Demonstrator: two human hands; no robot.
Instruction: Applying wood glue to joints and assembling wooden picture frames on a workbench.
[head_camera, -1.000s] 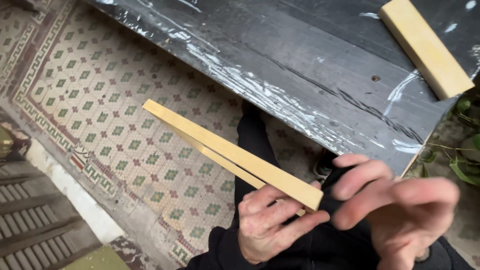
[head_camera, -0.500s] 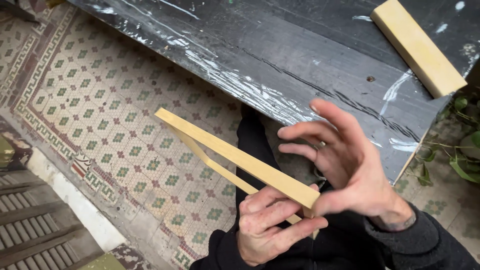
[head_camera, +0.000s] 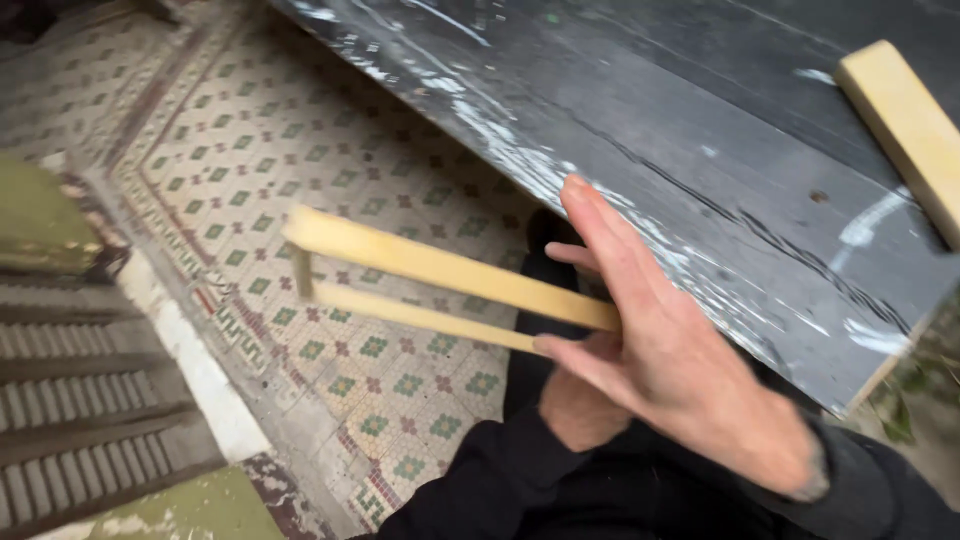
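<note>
A pale wooden frame (head_camera: 440, 270) of two long thin strips, joined by a short piece at the far end (head_camera: 300, 272), juts out to the left over the tiled floor. My left hand (head_camera: 580, 412) grips its near end from below and is mostly hidden behind my right hand. My right hand (head_camera: 665, 350) is flat with fingers apart. It lies against the near ends of the strips, the thumb by the lower strip. Both sleeves are black.
A dark board (head_camera: 700, 150) smeared with white paint slants across the top right, with a thick pale wooden block (head_camera: 900, 130) lying on it. Below is a patterned tiled floor (head_camera: 300, 150), stone steps (head_camera: 80, 400) at the left and green plants (head_camera: 920, 400) at the right.
My right hand has risen from beside my left hand, spread open and come flat against the near end of the strips. My left hand keeps its grip. The frame now lies more level.
</note>
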